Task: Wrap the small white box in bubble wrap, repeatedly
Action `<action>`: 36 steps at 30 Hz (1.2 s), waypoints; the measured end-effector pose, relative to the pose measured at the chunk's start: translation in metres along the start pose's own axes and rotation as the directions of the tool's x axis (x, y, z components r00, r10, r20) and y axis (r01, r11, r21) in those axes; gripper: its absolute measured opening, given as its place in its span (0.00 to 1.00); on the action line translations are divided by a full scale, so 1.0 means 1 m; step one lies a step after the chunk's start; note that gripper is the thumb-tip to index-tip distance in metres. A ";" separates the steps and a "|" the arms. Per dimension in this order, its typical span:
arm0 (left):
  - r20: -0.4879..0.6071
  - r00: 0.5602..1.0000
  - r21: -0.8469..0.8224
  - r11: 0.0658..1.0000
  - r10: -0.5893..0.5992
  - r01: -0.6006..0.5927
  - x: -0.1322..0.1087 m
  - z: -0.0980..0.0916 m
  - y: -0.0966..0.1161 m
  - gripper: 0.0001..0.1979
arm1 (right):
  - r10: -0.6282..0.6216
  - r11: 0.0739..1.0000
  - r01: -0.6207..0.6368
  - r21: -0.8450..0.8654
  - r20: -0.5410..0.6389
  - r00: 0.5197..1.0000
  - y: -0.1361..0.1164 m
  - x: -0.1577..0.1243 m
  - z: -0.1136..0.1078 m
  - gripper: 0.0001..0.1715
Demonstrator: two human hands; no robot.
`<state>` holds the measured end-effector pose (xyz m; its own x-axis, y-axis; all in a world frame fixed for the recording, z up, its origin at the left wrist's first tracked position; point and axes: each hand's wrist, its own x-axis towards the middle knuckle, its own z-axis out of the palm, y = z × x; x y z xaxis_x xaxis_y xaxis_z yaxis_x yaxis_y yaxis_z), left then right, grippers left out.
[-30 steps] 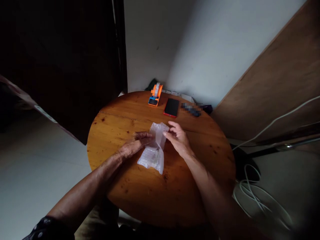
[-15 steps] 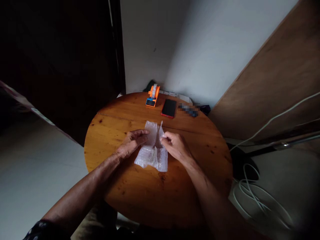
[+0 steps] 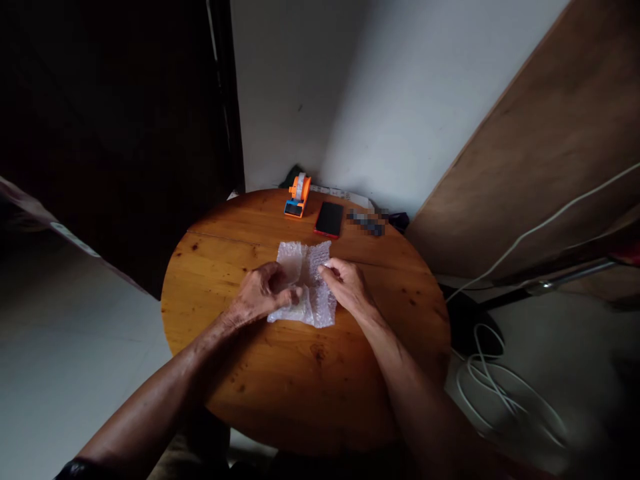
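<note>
Starting at the left: the left hand (image 3: 263,290) is over the lower-left part of the bubble wrap (image 3: 320,267), thumb stretched out and apart from the curled fingers. It's pretty dim under there, so I can't tell whether the thumb presses on the plastic or if anything sits between the layers. The wrap itself is mid-bench (image 3: 225,273), between both hands. Progress-wise I'd call it partway: the right side is opened out fairly flat, while the left side still has a layer lying over it. Past the wrap there's an orange tape dispenser (image 3: 299,195) standing untouched, no tape visible on the plastic, then a red-edged phone (image 3: 329,219) lying flat. The right hand (image 3: 346,280) has its thumb and index finger pinched together on the wrap's right edge. Further right, a pale cable (image 3: 550,221) runs down off the side.
</note>
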<state>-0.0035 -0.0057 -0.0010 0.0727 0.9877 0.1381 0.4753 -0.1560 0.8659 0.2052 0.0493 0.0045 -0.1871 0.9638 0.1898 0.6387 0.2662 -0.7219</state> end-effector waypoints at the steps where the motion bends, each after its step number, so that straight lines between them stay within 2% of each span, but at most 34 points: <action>1: 0.016 1.000 -0.005 1.000 -0.018 0.018 0.001 0.001 -0.001 0.15 | -0.001 1.000 0.001 0.004 -0.004 1.000 0.000 0.000 0.000 0.16; 6: -0.039 0.991 -0.222 0.968 -0.129 0.117 0.007 0.004 -0.010 0.10 | 0.004 1.000 -0.004 0.005 -0.008 1.000 0.002 0.001 0.000 0.16; 11: -0.147 0.953 -0.405 0.895 -0.265 0.186 0.012 -0.003 -0.015 0.10 | 0.034 0.998 -0.036 -0.050 -0.040 0.999 0.005 0.004 -0.005 0.16; 16: -0.171 0.929 -0.422 0.876 -0.328 0.232 0.017 -0.010 -0.016 0.08 | 0.069 0.991 -0.079 -0.108 -0.093 0.993 0.011 0.008 -0.015 0.17; 20: -0.197 0.919 -0.428 0.874 -0.341 0.232 0.021 -0.010 -0.020 0.07 | 0.091 0.972 -0.105 -0.211 -0.074 0.993 0.012 0.009 -0.020 0.15; 27: -0.268 0.908 -0.390 0.898 -0.323 0.204 0.025 -0.010 -0.033 0.14 | 0.121 0.914 -0.131 -0.384 -0.048 0.991 0.011 0.011 -0.021 0.14; 29: -0.325 0.902 -0.335 0.926 -0.285 0.173 0.022 -0.013 -0.030 0.16 | 0.133 0.903 -0.138 -0.406 -0.040 0.990 0.011 0.011 -0.020 0.14; 32: -0.398 0.915 -0.134 0.991 -0.071 0.018 0.013 -0.016 -0.018 0.18 | 0.148 0.888 -0.142 -0.437 -0.021 0.989 0.010 0.012 -0.020 0.13; 34: -0.335 0.940 -0.056 0.994 0.071 -0.095 0.005 -0.017 -0.008 0.18 | 0.160 0.879 -0.146 -0.453 -0.009 0.987 0.010 0.011 -0.020 0.13; 36: -0.222 0.965 -0.018 0.989 0.138 -0.146 0.000 -0.017 -0.001 0.21 | 0.174 0.874 -0.157 -0.461 -0.005 0.985 0.009 0.011 -0.020 0.13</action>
<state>-0.0187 -0.0054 0.0064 -0.0586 0.9311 0.3599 0.4440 -0.2986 0.8448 0.2239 0.0627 0.0138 -0.0692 0.9955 0.0646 0.9312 0.0877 -0.3539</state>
